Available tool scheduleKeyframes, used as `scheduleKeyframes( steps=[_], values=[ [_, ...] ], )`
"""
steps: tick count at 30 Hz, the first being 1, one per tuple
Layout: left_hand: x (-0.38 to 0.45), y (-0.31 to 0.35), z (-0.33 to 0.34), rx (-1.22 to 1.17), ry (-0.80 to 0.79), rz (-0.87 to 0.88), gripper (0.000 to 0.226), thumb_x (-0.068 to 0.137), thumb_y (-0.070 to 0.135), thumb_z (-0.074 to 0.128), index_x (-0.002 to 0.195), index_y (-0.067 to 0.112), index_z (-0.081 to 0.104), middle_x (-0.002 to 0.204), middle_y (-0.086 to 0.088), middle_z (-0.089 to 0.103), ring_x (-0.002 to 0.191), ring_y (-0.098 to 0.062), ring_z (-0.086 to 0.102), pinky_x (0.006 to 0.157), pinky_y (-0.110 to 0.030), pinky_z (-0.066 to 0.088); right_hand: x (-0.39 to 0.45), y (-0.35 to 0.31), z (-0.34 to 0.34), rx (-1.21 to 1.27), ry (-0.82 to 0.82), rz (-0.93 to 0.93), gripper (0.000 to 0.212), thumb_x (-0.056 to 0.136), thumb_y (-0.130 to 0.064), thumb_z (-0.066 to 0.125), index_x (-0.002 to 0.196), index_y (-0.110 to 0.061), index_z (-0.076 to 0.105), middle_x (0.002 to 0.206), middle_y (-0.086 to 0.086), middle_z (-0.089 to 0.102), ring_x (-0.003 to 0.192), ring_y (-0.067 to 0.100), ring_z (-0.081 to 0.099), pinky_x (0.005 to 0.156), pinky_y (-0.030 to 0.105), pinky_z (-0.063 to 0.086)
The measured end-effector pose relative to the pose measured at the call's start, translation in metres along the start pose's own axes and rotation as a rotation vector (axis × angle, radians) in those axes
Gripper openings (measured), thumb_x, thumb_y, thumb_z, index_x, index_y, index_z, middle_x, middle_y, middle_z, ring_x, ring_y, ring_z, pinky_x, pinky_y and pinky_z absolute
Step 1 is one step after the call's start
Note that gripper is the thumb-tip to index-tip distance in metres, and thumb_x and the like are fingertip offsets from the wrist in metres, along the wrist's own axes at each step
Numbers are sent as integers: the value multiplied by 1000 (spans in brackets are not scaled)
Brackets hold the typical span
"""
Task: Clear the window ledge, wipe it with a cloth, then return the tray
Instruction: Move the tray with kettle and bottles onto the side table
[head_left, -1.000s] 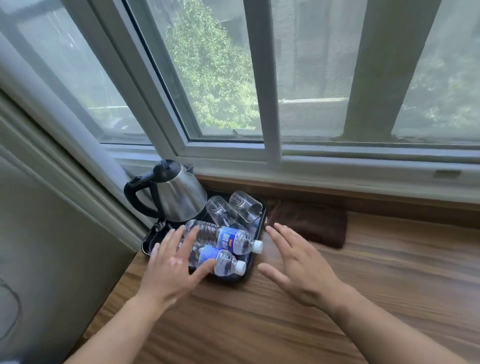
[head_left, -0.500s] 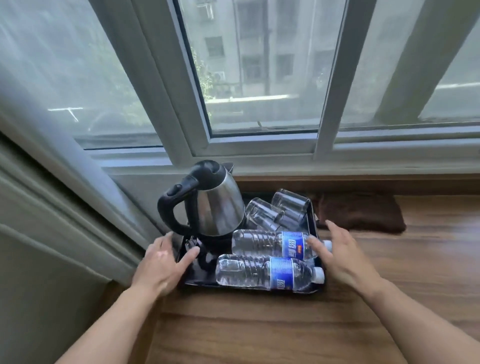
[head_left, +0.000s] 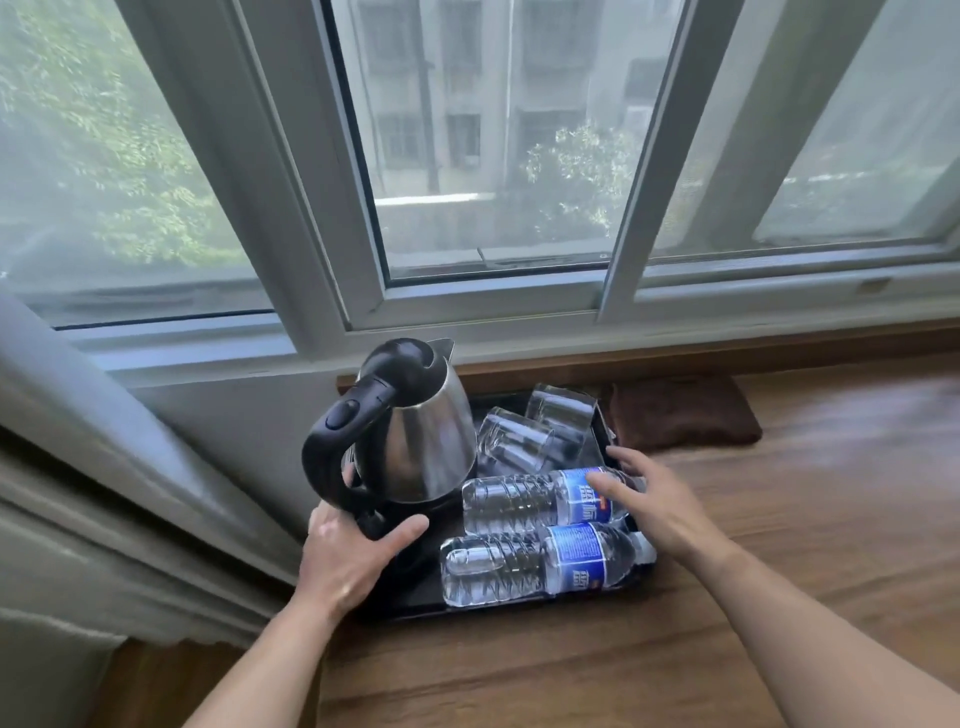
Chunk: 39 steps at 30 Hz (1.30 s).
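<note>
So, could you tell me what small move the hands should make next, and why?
Probably close both hands on the tray ends and lift it level. The left hand is at its left end by the kettle, the right hand at its right end over a bottle; the loose bottles and glasses could roll.

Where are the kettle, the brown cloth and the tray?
kettle (head_left: 426, 441), head view, on its steel body.
brown cloth (head_left: 680, 415), head view, on its middle.
tray (head_left: 415, 597), head view, on its bare near-left floor.
</note>
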<state>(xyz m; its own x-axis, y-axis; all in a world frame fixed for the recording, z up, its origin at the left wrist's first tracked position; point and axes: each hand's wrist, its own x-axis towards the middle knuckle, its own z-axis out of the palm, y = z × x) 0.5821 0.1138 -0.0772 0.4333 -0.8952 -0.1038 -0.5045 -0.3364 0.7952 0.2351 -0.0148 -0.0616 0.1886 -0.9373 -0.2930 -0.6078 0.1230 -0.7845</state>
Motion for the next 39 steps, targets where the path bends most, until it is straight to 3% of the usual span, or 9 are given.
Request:
scheduleKeyframes(
  steps=[5,10,16,19,22,27,34,39],
  values=[
    [1,-5,8,-20,58,-1,104,46,92,70,137,49,46,119,11,65,119,-22,56,101,-47,50,-6,-2,9,-18,76,-53,111,43,-98,63,132,-32,63,123,-5,65,112,8,59,94,27,44],
    [-7,5,15,-25,109,45,104,44,82,73,137,43,48,119,9,62,118,-21,45,96,-35,41,-19,-4,14,-49,188,-99,109,39,-103,53,127,-40,65,107,-10,60,94,-4,56,79,4,35],
    [-11,12,23,-39,130,138,87,49,84,72,124,47,49,120,7,61,118,-26,50,99,-43,46,-28,12,9,-24,244,-79,103,41,-102,55,124,-43,66,108,-14,56,104,4,55,88,28,40],
    [-14,24,25,-52,141,159,88,47,87,72,122,46,50,120,7,61,118,-23,50,97,-39,45,-34,15,4,-16,273,-92,97,43,-98,60,121,-42,68,106,-13,58,99,0,55,82,15,39],
    [-11,28,27,-66,109,174,98,49,91,71,132,42,52,125,9,62,123,-21,53,103,-46,48,-39,16,-6,-9,295,-104,94,45,-94,61,121,-40,70,103,-12,58,97,-3,54,78,6,34],
    [-21,48,39,-60,116,229,93,53,82,76,131,36,55,123,6,62,122,-23,53,105,-49,46,-51,26,-25,10,296,-104,103,41,-103,53,123,-43,67,104,-13,56,98,-5,53,76,6,35],
    [-31,70,67,-16,53,251,96,48,95,66,131,50,46,122,6,66,124,-27,55,100,-53,48,-78,51,-57,32,359,-64,100,41,-102,55,123,-46,65,102,-12,59,98,-2,56,79,7,35],
    [-43,101,95,-34,4,297,100,48,90,71,136,48,50,121,9,66,120,-26,57,97,-55,51,-99,75,-92,56,402,-50,100,42,-99,59,126,-46,64,107,-13,57,101,-3,53,85,21,38]
  ],
)
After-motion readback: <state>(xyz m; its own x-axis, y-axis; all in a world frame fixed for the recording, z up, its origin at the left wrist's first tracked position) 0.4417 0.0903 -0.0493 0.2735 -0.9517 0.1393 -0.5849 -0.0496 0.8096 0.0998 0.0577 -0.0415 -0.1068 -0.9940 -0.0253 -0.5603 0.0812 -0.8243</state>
